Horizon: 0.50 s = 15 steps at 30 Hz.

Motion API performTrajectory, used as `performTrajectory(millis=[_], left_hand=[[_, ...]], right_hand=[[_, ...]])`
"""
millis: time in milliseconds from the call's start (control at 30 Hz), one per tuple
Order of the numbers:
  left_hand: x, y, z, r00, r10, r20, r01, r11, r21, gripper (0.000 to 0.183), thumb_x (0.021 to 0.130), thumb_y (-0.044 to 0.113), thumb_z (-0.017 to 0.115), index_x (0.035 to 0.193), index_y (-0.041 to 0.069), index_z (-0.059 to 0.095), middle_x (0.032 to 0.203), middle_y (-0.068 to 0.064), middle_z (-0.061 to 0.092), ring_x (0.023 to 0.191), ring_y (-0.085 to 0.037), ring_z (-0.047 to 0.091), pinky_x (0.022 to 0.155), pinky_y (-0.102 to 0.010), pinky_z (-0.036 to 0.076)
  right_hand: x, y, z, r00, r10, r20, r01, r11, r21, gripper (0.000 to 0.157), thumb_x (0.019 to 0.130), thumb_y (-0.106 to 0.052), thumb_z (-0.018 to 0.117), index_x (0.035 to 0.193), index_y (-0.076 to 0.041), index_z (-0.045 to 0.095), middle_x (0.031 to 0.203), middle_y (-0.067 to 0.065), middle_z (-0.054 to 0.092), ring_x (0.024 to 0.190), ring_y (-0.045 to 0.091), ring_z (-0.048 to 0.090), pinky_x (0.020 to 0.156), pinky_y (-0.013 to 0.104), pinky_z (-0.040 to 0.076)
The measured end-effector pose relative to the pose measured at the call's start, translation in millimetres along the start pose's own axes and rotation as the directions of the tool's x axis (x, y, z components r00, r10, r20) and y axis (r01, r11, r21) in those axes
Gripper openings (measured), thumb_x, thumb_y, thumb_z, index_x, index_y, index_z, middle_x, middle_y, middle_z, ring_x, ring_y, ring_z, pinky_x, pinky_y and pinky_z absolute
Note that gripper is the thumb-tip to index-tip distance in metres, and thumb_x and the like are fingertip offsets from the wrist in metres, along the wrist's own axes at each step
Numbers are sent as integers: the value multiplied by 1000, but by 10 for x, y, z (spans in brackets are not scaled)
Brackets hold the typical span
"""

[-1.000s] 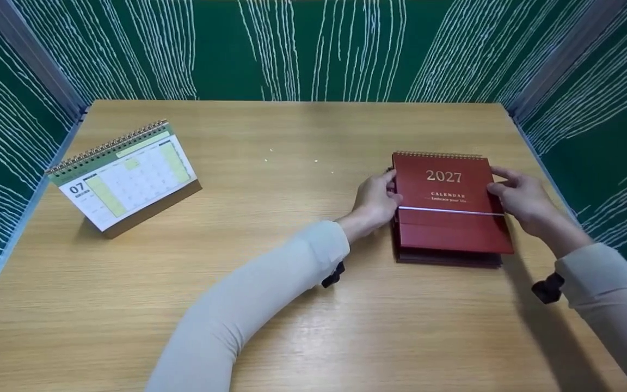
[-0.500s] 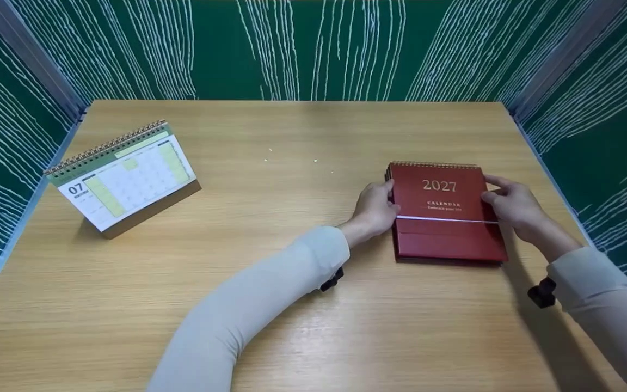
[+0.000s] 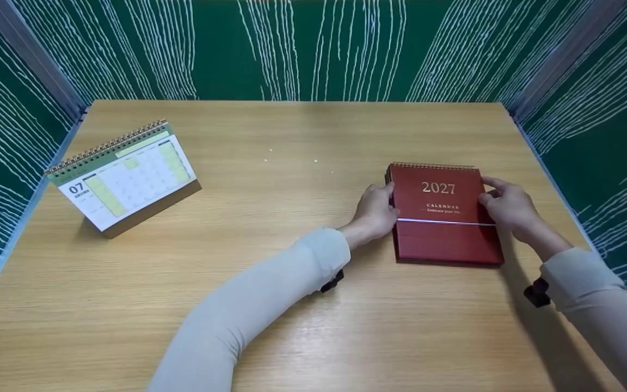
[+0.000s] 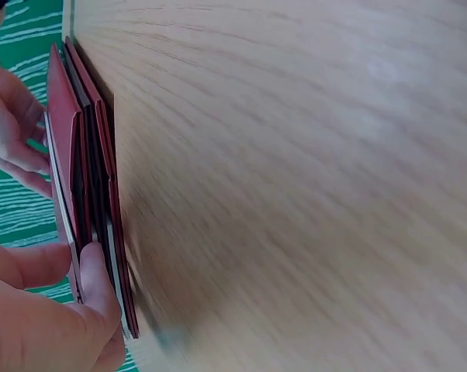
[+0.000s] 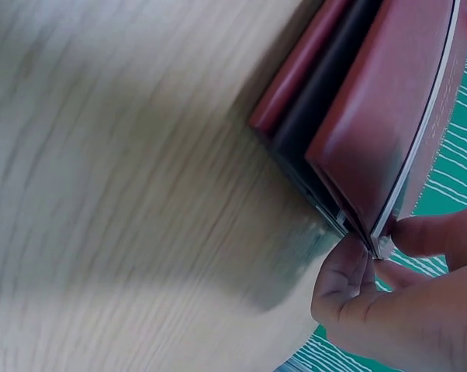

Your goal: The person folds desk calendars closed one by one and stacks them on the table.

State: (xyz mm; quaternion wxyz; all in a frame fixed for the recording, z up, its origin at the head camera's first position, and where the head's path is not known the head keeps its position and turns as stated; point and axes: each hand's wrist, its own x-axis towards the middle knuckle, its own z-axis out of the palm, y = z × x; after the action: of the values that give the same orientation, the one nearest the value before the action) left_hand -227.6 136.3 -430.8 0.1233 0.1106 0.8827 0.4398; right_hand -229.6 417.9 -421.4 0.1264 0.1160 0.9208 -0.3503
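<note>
A red desk calendar [image 3: 440, 239] with "2027" in gold and a spiral along its far edge lies nearly flat at the right of the table. My left hand [image 3: 374, 211] grips its left edge, and in the left wrist view the thumb and fingers [image 4: 102, 287] pinch several red and dark layers. At the opposite edge my right hand [image 3: 512, 209] holds the calendar between thumb and fingers. The right wrist view shows those fingertips [image 5: 344, 267] at a side edge, with gaps between the layers. A pale strip crosses the cover below the lettering.
A second desk calendar [image 3: 134, 179], green and white with "07" on its page, stands propped as a tent at the left. Small white specks dot the wooden table [image 3: 292, 130]. Green walls with white lines stand around it.
Both hands have brought the red calendar toward me and slightly left. Its layers have come closer together, so the lower part no longer sticks out at the front. The other calendar stays put.
</note>
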Motion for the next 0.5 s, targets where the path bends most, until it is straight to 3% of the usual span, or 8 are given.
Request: performTrajectory(millis=[267, 500], left_hand=[[-7, 0, 17, 1000, -3, 0, 3, 1000, 23, 65, 102, 6, 68, 162, 6, 41, 149, -18, 55, 116, -17, 58, 104, -19, 47], [-22, 1, 6, 1000, 23, -16, -22, 999, 42, 66, 101, 6, 69, 161, 3, 41, 146, -16, 57, 119, -18, 58, 109, -21, 45]], right_hand=[[8, 15, 15, 1000, 16, 17, -16, 1000, -10, 62, 116, -21, 37, 170, -5, 13, 150, 35, 43, 126, 44, 47, 100, 47, 47], [14, 22, 50, 998, -65, -21, 63, 995, -84, 60, 115, -20, 36, 168, 2, 17, 141, 38, 49, 117, 44, 54, 93, 48, 49]])
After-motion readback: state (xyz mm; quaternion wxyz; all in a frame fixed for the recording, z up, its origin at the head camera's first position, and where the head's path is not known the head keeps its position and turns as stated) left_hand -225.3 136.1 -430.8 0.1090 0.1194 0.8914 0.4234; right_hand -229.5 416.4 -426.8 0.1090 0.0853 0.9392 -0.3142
